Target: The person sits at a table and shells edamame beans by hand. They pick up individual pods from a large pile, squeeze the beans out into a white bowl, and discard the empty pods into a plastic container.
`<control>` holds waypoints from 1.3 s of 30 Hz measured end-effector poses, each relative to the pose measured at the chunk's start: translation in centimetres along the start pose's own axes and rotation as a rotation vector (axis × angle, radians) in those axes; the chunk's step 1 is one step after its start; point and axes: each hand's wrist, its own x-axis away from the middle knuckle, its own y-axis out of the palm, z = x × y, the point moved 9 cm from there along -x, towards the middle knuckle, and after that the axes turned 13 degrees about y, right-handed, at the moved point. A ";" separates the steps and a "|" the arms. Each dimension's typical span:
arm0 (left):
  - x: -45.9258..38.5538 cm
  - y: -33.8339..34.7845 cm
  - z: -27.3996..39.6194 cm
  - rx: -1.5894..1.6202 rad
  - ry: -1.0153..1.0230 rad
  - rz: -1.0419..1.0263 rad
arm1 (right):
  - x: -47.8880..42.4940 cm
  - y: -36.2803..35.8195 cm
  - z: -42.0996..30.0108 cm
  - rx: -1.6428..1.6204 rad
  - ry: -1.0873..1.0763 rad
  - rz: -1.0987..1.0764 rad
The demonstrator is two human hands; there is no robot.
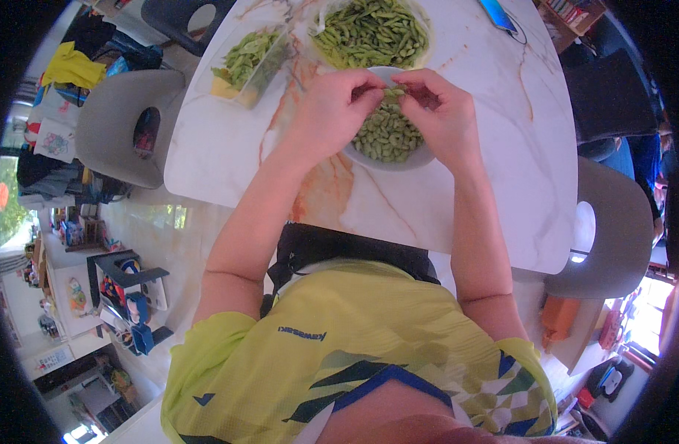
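Observation:
My left hand (339, 105) and my right hand (442, 114) meet above a pale round bowl (372, 162), both pinching one green edamame pod (393, 91) between thumbs and fingertips. Shelled green beans (388, 133) fill much of the bowl beneath them. Just beyond it stands a larger round container of whole pods (372, 33), heaped high. To the left is a clear rectangular plastic box with empty-looking green hulls (253, 53) and something yellowish in its near corner. My fingers hide part of the bowl's far rim.
Everything stands on a white marble-patterned table (495, 194) with rounded corners. A phone (497, 15) with a cable lies at the far right. Grey chairs flank the table, one at left (120, 127) and one at right (611, 233). Shelves and household items line the room.

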 end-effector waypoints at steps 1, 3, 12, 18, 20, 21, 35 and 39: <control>-0.1 -0.1 0.5 -0.039 0.034 -0.002 | 0.0 0.1 -0.2 0.012 -0.010 -0.008; -0.2 -0.3 1.5 -0.119 0.103 -0.005 | 0.0 0.0 -0.2 0.034 -0.040 -0.005; -0.2 -1.0 1.7 -0.129 0.271 -0.032 | -0.2 0.1 -0.3 0.043 -0.066 -0.032; -0.3 -1.2 1.2 -0.039 0.095 -0.085 | -0.2 0.0 -0.2 0.036 -0.064 -0.033; -0.3 -1.0 1.1 0.017 0.109 -0.102 | -0.2 0.0 -0.2 0.048 -0.049 -0.040; -0.2 -0.9 1.0 0.045 0.115 -0.110 | -0.2 0.1 -0.2 0.061 -0.044 -0.044; -0.6 -0.7 2.9 -0.301 0.532 -0.164 | 0.0 0.5 -0.8 0.106 -0.141 -0.077; 0.1 0.0 4.1 -0.579 0.734 -0.223 | -0.1 0.7 0.2 0.088 0.007 -0.105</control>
